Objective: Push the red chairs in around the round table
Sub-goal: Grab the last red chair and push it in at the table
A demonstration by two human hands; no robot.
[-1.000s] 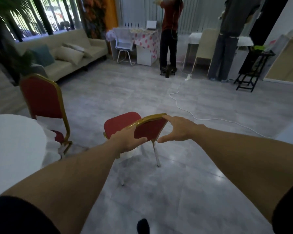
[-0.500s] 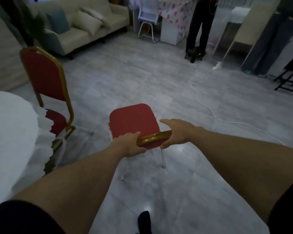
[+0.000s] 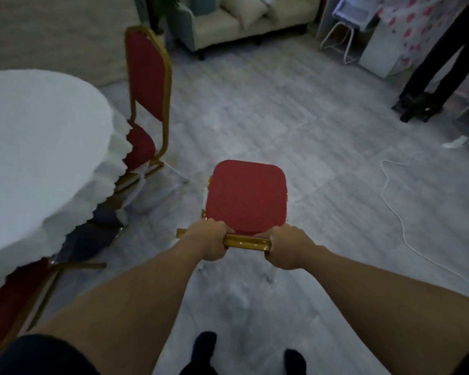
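Note:
A red chair with a gold frame (image 3: 245, 196) stands on the open floor in front of me, seen from above, apart from the table. My left hand (image 3: 210, 240) and my right hand (image 3: 286, 246) both grip the gold top rail of its backrest. The round table (image 3: 38, 163) with a white scalloped cloth fills the left side. A second red chair (image 3: 146, 77) stands at the table's far edge with its seat partly under the cloth. A third red chair (image 3: 8, 301) shows at the lower left, mostly hidden beneath the cloth.
A white cable (image 3: 398, 212) snakes over the grey floor at the right. A person's dark legs (image 3: 439, 74) stand at the upper right beside a white table with a red-patterned cloth (image 3: 395, 36). A cream sofa (image 3: 244, 20) lines the back. My feet (image 3: 203, 350) are below.
My view has tilted down and swung left, bringing the table closer. Both hands have closed onto the chair's top rail, and the chair now faces straight away from me.

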